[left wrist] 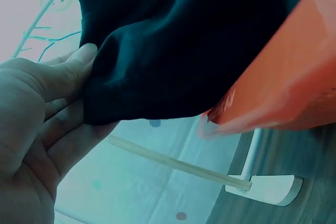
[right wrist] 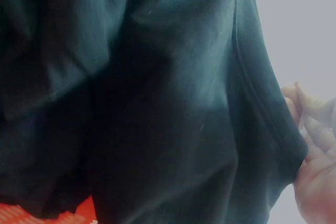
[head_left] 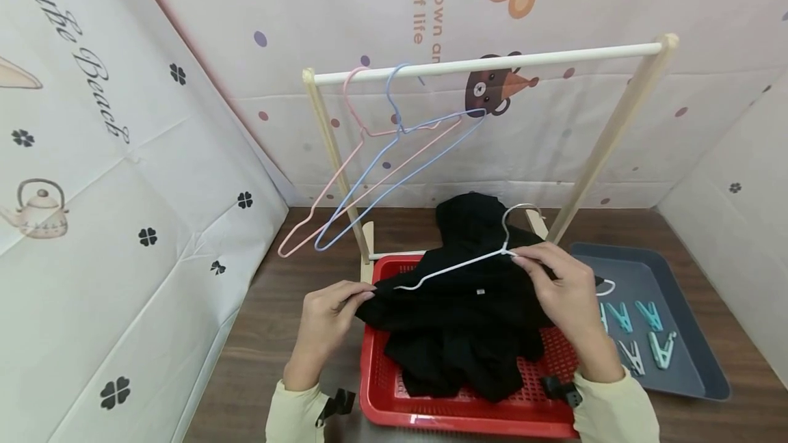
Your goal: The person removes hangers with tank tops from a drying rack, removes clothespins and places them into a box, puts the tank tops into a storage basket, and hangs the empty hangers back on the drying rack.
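My left hand [head_left: 329, 320] pinches the left end of a black shirt [head_left: 455, 354] between thumb and fingers; the left wrist view shows that cloth end [left wrist: 136, 72] stretched away from the thumb. With thumb and fingertips my right hand [head_left: 566, 286] grips a white hanger [head_left: 458, 266] just right of its neck. The hanger's metal hook points up, and its left arm lies over the dark cloth. The hanger's right part is hidden by the hand and shirt. A small white tag shows on the shirt. In the right wrist view, hanging black cloth [right wrist: 173, 103] fills most of the picture.
Beneath the shirt is a red basket [head_left: 462, 421]. Behind it stands a wooden rack with a white rod [head_left: 554, 57], carrying a pink hanger [head_left: 320, 197] and a blue hanger [head_left: 369, 163] at its left. A grey tray [head_left: 695, 361] with several clothespins [head_left: 661, 348] lies right.
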`<state>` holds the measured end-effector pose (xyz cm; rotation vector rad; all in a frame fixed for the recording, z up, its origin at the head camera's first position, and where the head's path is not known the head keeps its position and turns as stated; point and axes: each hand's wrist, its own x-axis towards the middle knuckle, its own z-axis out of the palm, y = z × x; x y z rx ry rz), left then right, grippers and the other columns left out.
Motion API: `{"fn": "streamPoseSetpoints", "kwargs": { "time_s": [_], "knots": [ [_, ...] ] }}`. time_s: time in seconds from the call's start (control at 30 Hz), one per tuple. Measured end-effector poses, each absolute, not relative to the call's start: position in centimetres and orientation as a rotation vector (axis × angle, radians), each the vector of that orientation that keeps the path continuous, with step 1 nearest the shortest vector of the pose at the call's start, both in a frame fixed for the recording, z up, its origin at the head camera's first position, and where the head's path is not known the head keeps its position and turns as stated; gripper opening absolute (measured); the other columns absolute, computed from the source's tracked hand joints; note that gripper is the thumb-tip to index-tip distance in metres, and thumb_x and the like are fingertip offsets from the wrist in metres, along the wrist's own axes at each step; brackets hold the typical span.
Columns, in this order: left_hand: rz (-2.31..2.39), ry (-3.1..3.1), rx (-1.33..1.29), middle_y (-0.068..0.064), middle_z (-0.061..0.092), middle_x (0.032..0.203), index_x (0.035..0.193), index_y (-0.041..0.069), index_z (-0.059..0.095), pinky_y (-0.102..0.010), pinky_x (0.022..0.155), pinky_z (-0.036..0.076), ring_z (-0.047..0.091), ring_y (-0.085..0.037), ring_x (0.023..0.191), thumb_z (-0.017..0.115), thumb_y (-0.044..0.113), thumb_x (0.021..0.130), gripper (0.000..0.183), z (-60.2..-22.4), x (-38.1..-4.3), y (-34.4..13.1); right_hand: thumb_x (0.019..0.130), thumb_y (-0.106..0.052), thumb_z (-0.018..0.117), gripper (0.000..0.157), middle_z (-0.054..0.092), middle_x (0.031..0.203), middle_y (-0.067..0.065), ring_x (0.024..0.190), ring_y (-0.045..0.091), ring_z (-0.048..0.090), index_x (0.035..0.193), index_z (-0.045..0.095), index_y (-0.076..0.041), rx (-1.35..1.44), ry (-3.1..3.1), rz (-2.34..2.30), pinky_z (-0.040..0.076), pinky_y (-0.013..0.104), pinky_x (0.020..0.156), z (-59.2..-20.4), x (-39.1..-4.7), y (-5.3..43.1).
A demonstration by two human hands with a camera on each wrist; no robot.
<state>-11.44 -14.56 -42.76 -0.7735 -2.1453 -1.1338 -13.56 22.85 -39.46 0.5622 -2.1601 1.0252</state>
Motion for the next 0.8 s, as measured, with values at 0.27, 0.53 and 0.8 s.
{"fn": "streamPoseSetpoints", "kwargs": {
  "time_s": [0.27,0.53,0.8],
  "knots": [
    [-1.119,-2.117,-0.680,-0.002,0.078,0.090,0.097,0.008,0.082,-0.019,0.067,0.053,0.069,-0.012,0.071,0.085,-0.008,0.085,0.020,-43.1,-11.8,-14.9,0.091,0.007,0.079,0.016,0.077,0.092,0.008,0.083,-0.001,0.063,0.102,0.083,-0.004,0.553,-2.138,1.041,0.043,0.013,0.074,-39.8,-13.7,24.3],
    [-1.167,-2.114,-0.525,-0.008,0.079,0.090,0.094,0.006,0.082,-0.021,0.074,0.059,0.075,-0.016,0.075,0.085,-0.010,0.083,0.020,-43.5,-11.9,-15.2,0.080,0.023,0.079,0.032,0.077,0.089,0.011,0.086,-0.006,0.066,0.099,0.083,-0.002,0.588,-2.070,1.069,0.045,0.009,0.074,-40.2,-13.9,25.6],
    [-1.240,-2.152,-0.371,-0.004,0.080,0.089,0.093,0.006,0.083,-0.016,0.065,0.054,0.072,-0.013,0.071,0.084,-0.007,0.086,0.015,-43.9,-12.1,-15.3,0.075,0.034,0.072,0.037,0.075,0.087,0.014,0.082,-0.001,0.068,0.097,0.080,0.006,0.564,-2.030,1.168,0.048,0.009,0.073,-40.1,-13.8,26.1]
  ]
}}
